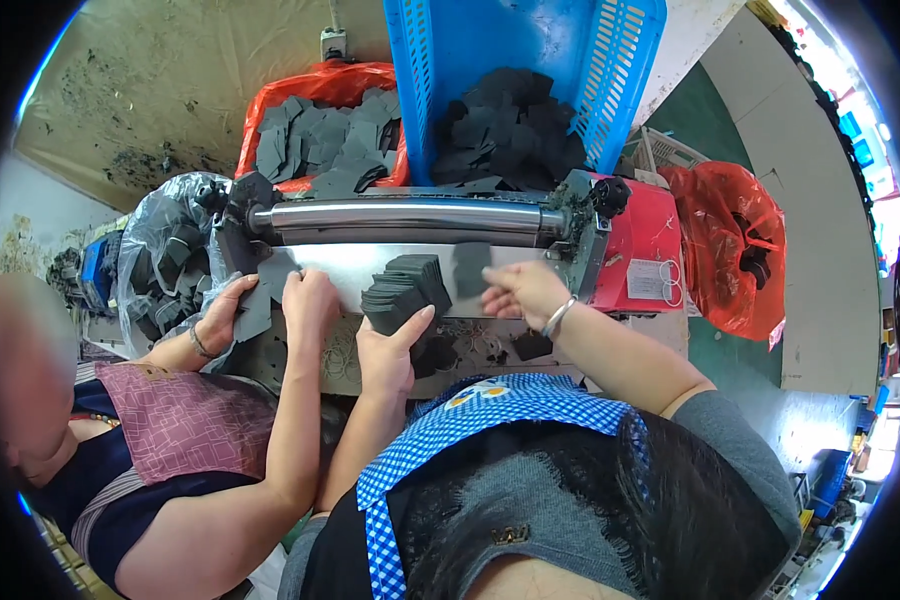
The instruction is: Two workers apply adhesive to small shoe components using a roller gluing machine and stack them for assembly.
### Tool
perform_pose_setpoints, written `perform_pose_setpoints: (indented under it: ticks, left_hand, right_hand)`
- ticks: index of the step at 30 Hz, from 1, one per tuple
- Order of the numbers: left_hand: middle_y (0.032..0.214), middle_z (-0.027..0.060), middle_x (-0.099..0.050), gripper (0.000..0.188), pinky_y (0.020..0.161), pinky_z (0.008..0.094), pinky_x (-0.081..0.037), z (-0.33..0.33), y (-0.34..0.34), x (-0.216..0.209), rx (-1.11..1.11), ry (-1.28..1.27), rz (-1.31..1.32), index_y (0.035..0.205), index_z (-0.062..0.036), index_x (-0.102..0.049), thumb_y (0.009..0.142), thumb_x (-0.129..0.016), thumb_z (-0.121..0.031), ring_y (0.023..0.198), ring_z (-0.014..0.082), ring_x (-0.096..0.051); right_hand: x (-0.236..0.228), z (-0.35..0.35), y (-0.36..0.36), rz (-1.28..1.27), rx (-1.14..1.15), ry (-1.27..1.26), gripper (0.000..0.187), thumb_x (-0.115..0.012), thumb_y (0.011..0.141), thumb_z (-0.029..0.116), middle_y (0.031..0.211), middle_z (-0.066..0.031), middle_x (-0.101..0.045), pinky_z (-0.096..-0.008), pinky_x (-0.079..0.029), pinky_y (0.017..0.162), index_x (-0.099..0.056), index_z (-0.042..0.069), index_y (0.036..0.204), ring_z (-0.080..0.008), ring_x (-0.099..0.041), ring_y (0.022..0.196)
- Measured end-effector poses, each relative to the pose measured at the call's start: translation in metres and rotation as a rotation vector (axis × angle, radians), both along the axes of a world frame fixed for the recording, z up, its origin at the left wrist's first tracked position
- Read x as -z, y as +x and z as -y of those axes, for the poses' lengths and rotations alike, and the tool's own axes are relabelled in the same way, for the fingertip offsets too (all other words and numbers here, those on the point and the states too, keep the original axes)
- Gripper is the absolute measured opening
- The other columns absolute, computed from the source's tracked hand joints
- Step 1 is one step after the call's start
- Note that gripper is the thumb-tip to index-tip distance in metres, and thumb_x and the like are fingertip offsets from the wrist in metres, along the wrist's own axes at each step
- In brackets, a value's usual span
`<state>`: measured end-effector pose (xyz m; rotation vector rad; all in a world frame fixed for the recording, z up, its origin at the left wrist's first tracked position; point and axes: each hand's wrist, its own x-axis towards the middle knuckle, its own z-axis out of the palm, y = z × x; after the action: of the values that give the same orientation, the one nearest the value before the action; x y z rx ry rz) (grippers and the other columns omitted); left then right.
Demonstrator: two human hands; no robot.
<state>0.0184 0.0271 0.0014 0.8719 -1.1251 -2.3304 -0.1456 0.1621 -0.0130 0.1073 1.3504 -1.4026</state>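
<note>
Right hand (525, 293) was nearer, at the right edge of the dark piece (472, 266) on the metal plate (345, 272), long axis toward roller (410, 216); couldn't tell if pinched. Left hand (386, 358) clamped stack (407, 288) leftward.

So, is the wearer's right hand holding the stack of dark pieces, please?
No, the stack sits in the wearer's left hand.
</note>
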Motion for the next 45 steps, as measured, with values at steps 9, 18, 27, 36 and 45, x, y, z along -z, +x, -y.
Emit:
perform_pose_setpoints:
  ticks: [9,18,27,36,45]
  left_hand:
    - [0.095,0.0093,-0.061,0.034,0.077,0.0293,-0.048,-0.005,0.002,-0.009,0.126,0.129,-0.034,0.1,0.0022,-0.056,0.069,-0.069,0.003,0.083,0.0162,-0.06]
    - [0.094,0.0086,-0.061,0.034,0.077,0.0283,-0.047,-0.002,0.002,0.0,0.013,0.017,0.001,0.1,0.0022,-0.056,0.069,-0.07,0.003,0.083,0.0156,-0.06]
    - [0.094,0.0094,-0.061,0.034,0.074,0.0299,-0.049,-0.004,0.004,-0.003,0.124,0.121,-0.04,0.1,0.0022,-0.056,0.069,-0.07,0.0,0.083,0.0162,-0.059]
    - [0.096,0.0085,-0.061,0.035,0.077,0.0285,-0.048,-0.001,0.001,0.002,0.07,0.038,0.022,0.102,0.0029,-0.055,0.07,-0.069,0.003,0.084,0.0158,-0.059]
    - [0.095,0.0098,-0.061,0.034,0.077,0.0286,-0.048,-0.005,0.0,0.0,0.11,0.079,0.005,0.1,0.003,-0.056,0.069,-0.069,0.003,0.083,0.016,-0.06]
  right_hand:
    - [-0.012,0.009,0.023,-0.135,-0.17,-0.113,0.018,-0.067,0.079,0.017,0.063,-0.0007,-0.055,-0.0174,-0.036,0.045,-0.056,0.002,0.08,-0.0076,-0.054,0.054]
    - [-0.001,0.003,0.001,-0.053,0.046,0.053,0.022,-0.059,0.085,0.024,0.066,-0.0051,-0.056,-0.0229,-0.048,0.047,-0.052,0.003,0.08,-0.0128,-0.058,0.055]
    - [-0.014,0.011,0.021,-0.175,-0.317,-0.128,0.022,-0.068,0.078,0.02,0.062,-0.0019,-0.054,-0.016,-0.038,0.046,-0.056,0.002,0.081,-0.008,-0.054,0.052]
    - [-0.009,0.009,-0.002,-0.144,0.193,0.008,0.026,-0.067,0.079,0.026,0.073,-0.0048,-0.06,-0.0169,-0.041,0.043,-0.056,0.002,0.078,-0.0086,-0.058,0.056]
    - [-0.011,0.009,0.015,-0.064,-0.15,0.028,0.024,-0.069,0.077,0.022,0.065,-0.0014,-0.057,-0.0185,-0.039,0.041,-0.057,0.001,0.081,-0.0065,-0.05,0.045]
